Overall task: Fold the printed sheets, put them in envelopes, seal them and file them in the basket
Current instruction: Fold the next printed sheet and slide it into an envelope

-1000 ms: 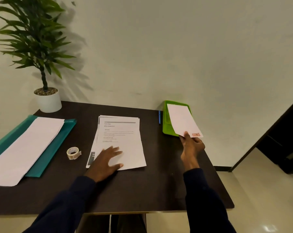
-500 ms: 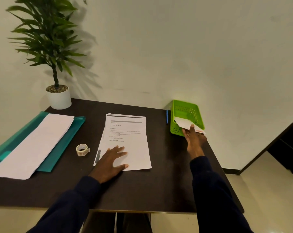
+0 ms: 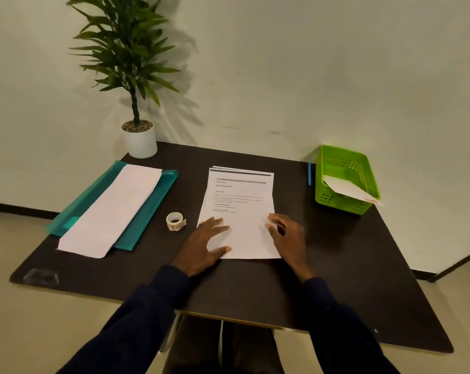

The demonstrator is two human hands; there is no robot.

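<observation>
Printed sheets (image 3: 240, 211): flat white paper stack, centre. Left grip (image 3: 204, 245) spread flat on it; right grip (image 3: 287, 238) loosely bent at its right edge, pinch unclear. Perforated green plastic basket (image 3: 336, 201), far right corner, holds slanted envelope (image 3: 347, 188); bare dark worktop (image 3: 336, 252) between.

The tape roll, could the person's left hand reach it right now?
Probably yes. The tape roll lies just beside the left hand, which rests open on the printed sheets, with only bare table between them.
</observation>
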